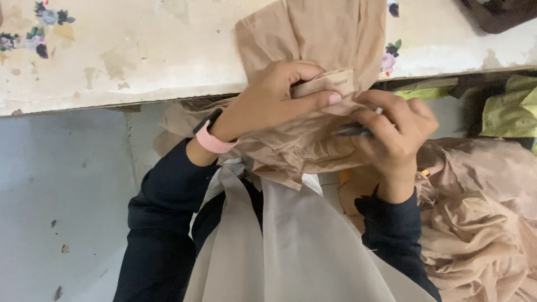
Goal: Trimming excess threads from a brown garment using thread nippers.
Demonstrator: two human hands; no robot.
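A tan fabric garment [327, 33] hangs over the edge of a worn cream table [140, 56] with faded flower prints. My left hand [274, 100], with a pink band on the wrist, pinches a small folded flap of that fabric between thumb and fingers. My right hand [394, 131] grips a small dark metal tool [349, 132], likely snips, right against the same flap. Both arms wear dark sleeves. What the tool's tip touches is hidden by the cloth.
A pile of more tan cloth [481, 223] lies at the right. A pale grey scarf [291, 246] hangs down my front. Grey floor [61, 196] shows at the left. Yellow-green fabric [512, 109] sits under the table at the right, and a dark object [500, 14] rests at the table's far corner.
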